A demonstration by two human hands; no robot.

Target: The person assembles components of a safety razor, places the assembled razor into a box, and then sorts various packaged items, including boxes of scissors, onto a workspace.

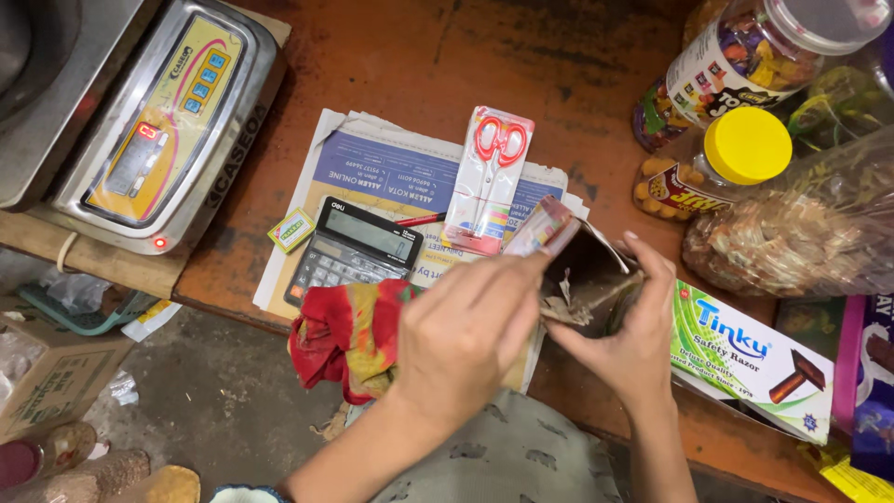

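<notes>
My right hand [633, 335] holds an open brown paper packet [587, 275] from below and the right side. My left hand [466, 331] pinches a small colourful wrapped item [543, 226] at the packet's mouth. Some scraps show inside the packet. Both hands are over the front edge of a worn reddish wooden counter [521, 65].
A black calculator [352, 250], packaged red-handled scissors [490, 177], a red pen and a small green matchbox [291, 229] lie on newspapers. A red patterned cloth [345, 335] hangs at the edge. Digital weighing scale [163, 121] at left. Jars [717, 172], a plastic bag of snacks and a green-white box [750, 359] at right.
</notes>
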